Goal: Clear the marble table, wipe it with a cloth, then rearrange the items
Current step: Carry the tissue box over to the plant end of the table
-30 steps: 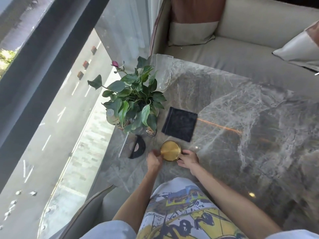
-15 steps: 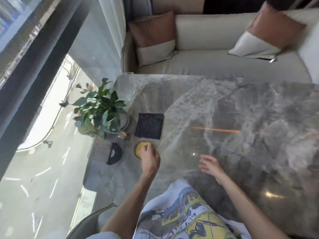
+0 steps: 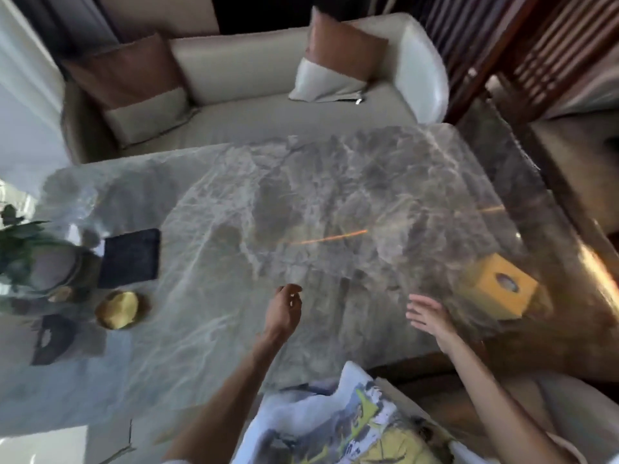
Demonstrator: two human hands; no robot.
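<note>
Both your hands hang empty over the marble table (image 3: 234, 329), apart from each other. Your left hand (image 3: 284, 313) is loosely curled with nothing between the fingers; your right hand (image 3: 430, 318) is spread flat, palm down, and the blur hides whether it touches the stone.

Just beyond your right hand sits the yellow box (image 3: 499, 289), close to the table's near right edge. If you reach for it in a hurry, a flat-handed push could slide it across the polished marble and off that edge; close your fingers around its sides instead.

Well off to the left of your left hand are the brass dish (image 3: 118, 309), the dark square mat (image 3: 129, 259), the potted plant (image 3: 40, 262) and a dark object (image 3: 55, 339) too smeared to identify. They crowd together there, the dish just beside the pot. A sweep of your left arm back that way could knock the plant over, and it looks top-heavy.

Your view is swinging and blurred, so you may misjudge distances.
</note>
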